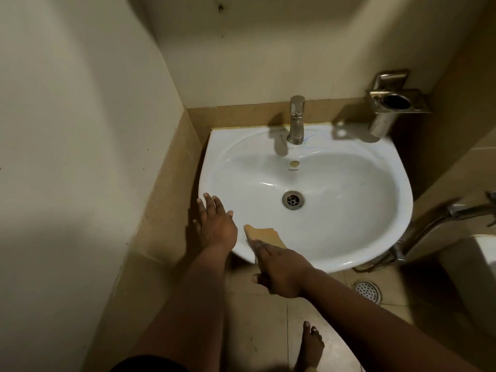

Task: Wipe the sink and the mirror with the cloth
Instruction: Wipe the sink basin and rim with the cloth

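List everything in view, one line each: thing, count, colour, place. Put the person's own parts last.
sink: one, white, fixed to the back wall in the middle
tap: one, silver metal, on the sink's back rim
sink drain: one, metal, at the bottom of the basin
holder: one, silver metal, on the wall above the sink's right rear corner
hose: one, metal, right of the sink
floor drain: one, round, pale, on the floor tiles under the sink's right side
cloth: one, tan, on the sink's front rim
left hand: one, fingers spread flat on the sink's left front rim
right hand: one, pressing the cloth
foot: one, bare, on the floor below
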